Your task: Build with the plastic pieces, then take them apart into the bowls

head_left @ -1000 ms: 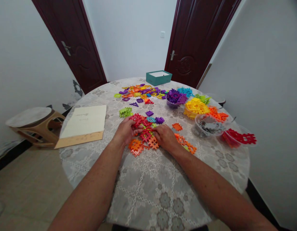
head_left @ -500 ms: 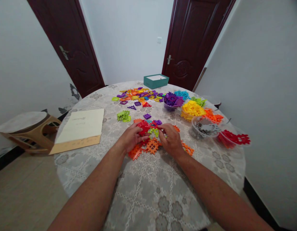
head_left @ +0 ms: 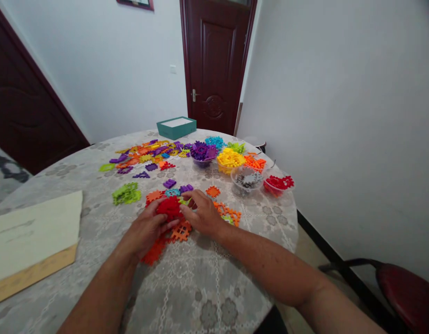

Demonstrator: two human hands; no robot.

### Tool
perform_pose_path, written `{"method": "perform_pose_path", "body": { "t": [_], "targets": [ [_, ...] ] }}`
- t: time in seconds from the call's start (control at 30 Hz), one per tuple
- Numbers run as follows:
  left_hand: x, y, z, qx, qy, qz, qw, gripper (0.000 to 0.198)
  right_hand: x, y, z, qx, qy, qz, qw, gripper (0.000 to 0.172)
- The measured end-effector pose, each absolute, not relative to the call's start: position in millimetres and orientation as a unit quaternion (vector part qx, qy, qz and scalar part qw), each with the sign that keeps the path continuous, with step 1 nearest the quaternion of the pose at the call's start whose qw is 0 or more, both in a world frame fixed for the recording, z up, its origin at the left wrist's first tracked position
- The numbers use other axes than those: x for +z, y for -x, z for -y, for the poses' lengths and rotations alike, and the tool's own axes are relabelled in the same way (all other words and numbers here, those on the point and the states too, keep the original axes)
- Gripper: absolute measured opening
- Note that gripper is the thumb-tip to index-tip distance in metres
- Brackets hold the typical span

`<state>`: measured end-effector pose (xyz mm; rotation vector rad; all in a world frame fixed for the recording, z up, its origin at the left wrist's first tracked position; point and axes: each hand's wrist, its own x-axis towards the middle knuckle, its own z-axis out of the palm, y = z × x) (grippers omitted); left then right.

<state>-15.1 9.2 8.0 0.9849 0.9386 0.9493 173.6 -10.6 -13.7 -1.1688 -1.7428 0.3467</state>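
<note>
My left hand is closed around a bunch of red plastic lattice pieces, lifted a little off the round table. My right hand rests beside it, fingers curled at the right side of the same red bunch. Orange lattice pieces lie flat under and between both hands, with more orange ones just right of my right hand. A lime green piece peeks out behind the red bunch.
Clear bowls hold purple, yellow, grey and red pieces at the far right. Mixed loose pieces, a green cluster, a teal box and a cardboard box also sit here. A red chair stands lower right.
The view has swung to the right, shifting the table leftward in frame. My left hand has gathered the red pieces into a tight bunch and raised them; my right hand stays against them.
</note>
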Motion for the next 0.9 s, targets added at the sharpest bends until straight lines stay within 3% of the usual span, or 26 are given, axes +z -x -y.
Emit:
{"method": "perform_pose_path", "body": {
  "t": [0.5, 0.73, 0.9],
  "targets": [
    [9.0, 7.5, -3.9, 0.394, -0.415, -0.400, 0.716, 0.039, -13.4, -171.3, 10.5, 0.201, 0.504, 0.687, 0.484, 0.024],
    [7.9, 7.8, -6.1, 0.397, -0.434, -0.392, 0.707, 0.052, -12.2, -172.0, 6.7, 0.357, 0.507, 0.625, 0.474, 0.056],
    [12.9, 4.0, -2.0, 0.388, -0.439, -0.400, 0.704, 0.063, -9.9, -173.4, 8.4, 0.365, 0.497, 0.628, 0.475, 0.058]
  ]
}}
